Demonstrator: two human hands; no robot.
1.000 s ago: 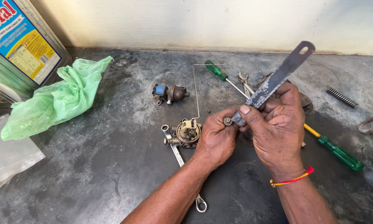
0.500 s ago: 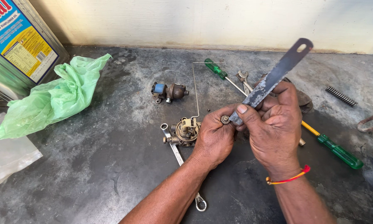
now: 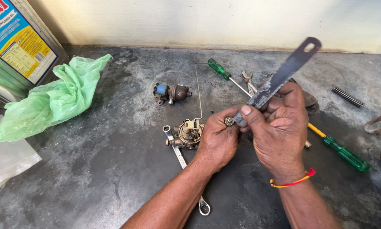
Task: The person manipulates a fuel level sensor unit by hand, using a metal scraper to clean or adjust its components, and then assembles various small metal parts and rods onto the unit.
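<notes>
At frame centre, the left hand (image 3: 218, 142) pinches a small round part (image 3: 229, 121); the right hand (image 3: 279, 127) grips a blade (image 3: 279, 80), scraping it. Next calls for steady strokes.

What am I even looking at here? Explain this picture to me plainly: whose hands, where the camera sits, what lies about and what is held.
There is no machine here: a person works with two bare hands, and the camera sits on their head, looking down at a dark, stained bench.

The left hand pinches a small round metal part at its fingertips. The right hand grips a flat metal blade and presses its lower end against that part.

On the bench lie a brass mechanical assembly resting on a spanner, a smaller part with a blue piece, two green-handled screwdrivers, a coil spring, a crumpled green plastic bag and a large tin at the left.
</notes>
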